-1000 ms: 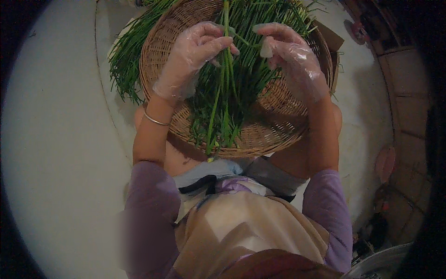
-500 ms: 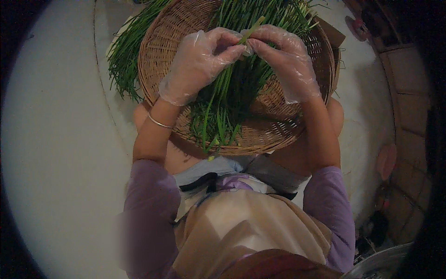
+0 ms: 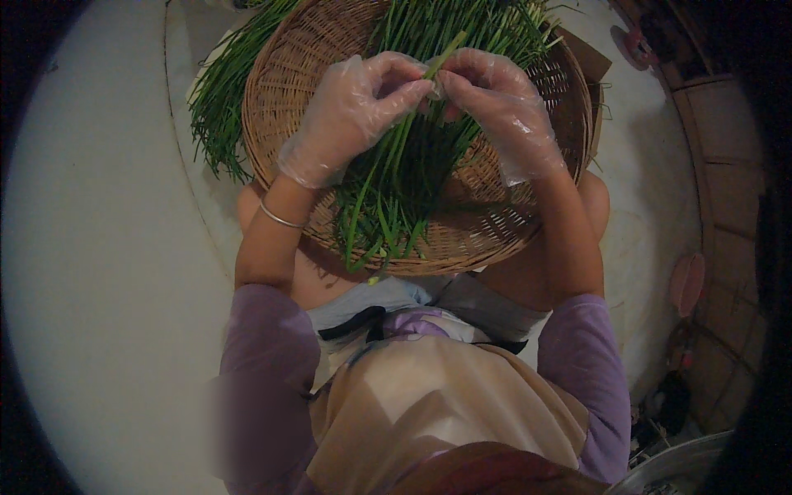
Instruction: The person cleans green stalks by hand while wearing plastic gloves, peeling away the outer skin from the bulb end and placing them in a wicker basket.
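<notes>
In thin clear plastic gloves, my left hand (image 3: 351,111) and my right hand (image 3: 507,107) meet fingertip to fingertip over a wicker basket (image 3: 276,115). Both pinch a green chive (image 3: 450,51), whose pale end sticks up between them. Its long leaves seem to hang down toward the near rim, though they blend with the others. A heap of chives (image 3: 404,190) lies in the basket beneath my hands. My fingertips partly hide the gripped part of the stalk.
More chives (image 3: 223,124) lie outside the basket's left rim. A piece of cardboard (image 3: 584,58) is behind its right rim. The basket rests on my lap. At the right stand a pink oval object (image 3: 686,285) and, nearer, a metal basin (image 3: 685,474).
The hanging leaves have swung slightly left at the near rim. My right fingers have shifted a little, showing more of a fingertip below the thumb. Both hands keep their pinch.
</notes>
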`<state>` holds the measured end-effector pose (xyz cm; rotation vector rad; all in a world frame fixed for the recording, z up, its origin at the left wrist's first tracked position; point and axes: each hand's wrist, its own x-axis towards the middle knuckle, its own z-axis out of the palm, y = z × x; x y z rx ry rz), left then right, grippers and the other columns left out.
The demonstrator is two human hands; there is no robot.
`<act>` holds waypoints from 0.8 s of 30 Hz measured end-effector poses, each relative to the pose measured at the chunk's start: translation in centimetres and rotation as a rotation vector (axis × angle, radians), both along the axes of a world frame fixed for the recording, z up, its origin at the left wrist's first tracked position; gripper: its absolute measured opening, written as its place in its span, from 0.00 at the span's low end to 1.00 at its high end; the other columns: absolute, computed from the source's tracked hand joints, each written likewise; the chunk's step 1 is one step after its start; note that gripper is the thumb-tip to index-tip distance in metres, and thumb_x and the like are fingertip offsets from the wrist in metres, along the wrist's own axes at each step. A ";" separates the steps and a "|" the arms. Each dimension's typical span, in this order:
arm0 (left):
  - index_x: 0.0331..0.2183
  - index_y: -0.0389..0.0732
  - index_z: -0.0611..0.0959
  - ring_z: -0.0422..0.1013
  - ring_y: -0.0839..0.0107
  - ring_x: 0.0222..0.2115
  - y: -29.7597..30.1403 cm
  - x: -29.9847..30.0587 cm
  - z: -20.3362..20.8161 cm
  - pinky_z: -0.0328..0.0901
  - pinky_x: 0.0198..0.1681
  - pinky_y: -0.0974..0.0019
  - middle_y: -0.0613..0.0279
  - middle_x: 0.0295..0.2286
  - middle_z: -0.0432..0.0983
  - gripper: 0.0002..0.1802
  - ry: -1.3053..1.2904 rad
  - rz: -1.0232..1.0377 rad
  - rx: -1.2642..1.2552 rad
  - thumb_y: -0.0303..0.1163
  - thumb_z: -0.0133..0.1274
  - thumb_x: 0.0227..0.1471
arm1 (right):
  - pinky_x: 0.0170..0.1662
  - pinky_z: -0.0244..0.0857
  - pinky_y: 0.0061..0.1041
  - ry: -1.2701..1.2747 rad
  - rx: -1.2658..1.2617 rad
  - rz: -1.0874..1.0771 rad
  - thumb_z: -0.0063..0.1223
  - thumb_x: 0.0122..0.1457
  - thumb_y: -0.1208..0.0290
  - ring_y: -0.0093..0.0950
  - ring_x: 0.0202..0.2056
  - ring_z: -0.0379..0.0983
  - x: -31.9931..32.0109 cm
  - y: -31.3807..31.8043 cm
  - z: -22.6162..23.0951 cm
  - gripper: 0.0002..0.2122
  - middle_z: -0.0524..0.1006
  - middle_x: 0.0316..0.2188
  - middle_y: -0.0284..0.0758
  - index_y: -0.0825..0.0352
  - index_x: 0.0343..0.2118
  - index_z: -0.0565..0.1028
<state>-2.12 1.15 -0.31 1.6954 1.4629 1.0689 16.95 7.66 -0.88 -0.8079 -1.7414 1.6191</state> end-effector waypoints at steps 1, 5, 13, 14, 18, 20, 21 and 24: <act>0.33 0.32 0.80 0.76 0.75 0.29 0.0 0.0 0.0 0.69 0.36 0.72 0.59 0.27 0.80 0.11 0.000 -0.001 0.001 0.31 0.58 0.54 | 0.31 0.64 0.19 0.011 -0.011 -0.024 0.52 0.59 0.68 0.16 0.26 0.69 0.0 -0.1 0.0 0.10 0.74 0.24 0.28 0.71 0.33 0.76; 0.34 0.35 0.82 0.77 0.71 0.26 0.2 0.0 -0.1 0.70 0.33 0.68 0.56 0.25 0.81 0.13 0.031 -0.008 0.063 0.36 0.58 0.54 | 0.29 0.62 0.18 0.004 -0.009 -0.011 0.52 0.59 0.68 0.16 0.25 0.67 0.1 0.1 0.0 0.09 0.73 0.23 0.27 0.71 0.33 0.76; 0.35 0.32 0.81 0.77 0.75 0.28 0.1 -0.2 0.0 0.71 0.34 0.70 0.58 0.26 0.80 0.13 -0.089 -0.047 -0.012 0.33 0.58 0.55 | 0.29 0.62 0.17 0.047 -0.077 -0.021 0.53 0.59 0.68 0.15 0.25 0.67 0.2 0.2 -0.2 0.09 0.74 0.24 0.26 0.70 0.34 0.77; 0.36 0.31 0.80 0.77 0.75 0.28 0.2 -0.3 -0.3 0.71 0.34 0.71 0.59 0.26 0.80 0.13 -0.118 -0.055 -0.018 0.33 0.57 0.55 | 0.29 0.62 0.17 0.047 -0.077 -0.021 0.53 0.59 0.68 0.15 0.25 0.67 0.3 0.1 0.0 0.09 0.74 0.24 0.26 0.70 0.34 0.77; 0.37 0.32 0.79 0.75 0.76 0.28 0.1 -0.4 -0.3 0.69 0.35 0.72 0.61 0.27 0.77 0.11 -0.189 -0.067 -0.069 0.30 0.56 0.55 | 0.32 0.65 0.18 0.071 -0.123 -0.130 0.54 0.58 0.65 0.17 0.28 0.71 0.7 0.5 0.6 0.11 0.78 0.29 0.29 0.69 0.37 0.77; 0.37 0.31 0.79 0.75 0.76 0.29 0.2 -0.3 -0.3 0.69 0.35 0.72 0.61 0.27 0.78 0.12 -0.209 -0.081 -0.057 0.30 0.56 0.55 | 0.33 0.67 0.19 0.106 -0.146 -0.144 0.55 0.58 0.64 0.18 0.30 0.73 1.2 1.1 0.1 0.13 0.79 0.31 0.30 0.69 0.39 0.78; 0.37 0.30 0.79 0.75 0.77 0.29 0.2 -0.3 -0.3 0.70 0.35 0.72 0.61 0.27 0.79 0.12 -0.226 -0.091 -0.048 0.31 0.56 0.56 | 0.32 0.65 0.19 0.156 -0.108 -0.149 0.54 0.59 0.64 0.18 0.28 0.71 1.3 1.4 -0.3 0.13 0.79 0.31 0.31 0.69 0.41 0.76; 0.38 0.30 0.79 0.75 0.77 0.29 0.1 -0.5 -0.1 0.69 0.35 0.72 0.61 0.27 0.78 0.12 -0.238 -0.115 -0.066 0.30 0.56 0.56 | 0.31 0.63 0.18 0.234 -0.054 -0.184 0.54 0.60 0.63 0.19 0.27 0.69 1.5 1.8 -0.2 0.15 0.79 0.31 0.33 0.69 0.44 0.74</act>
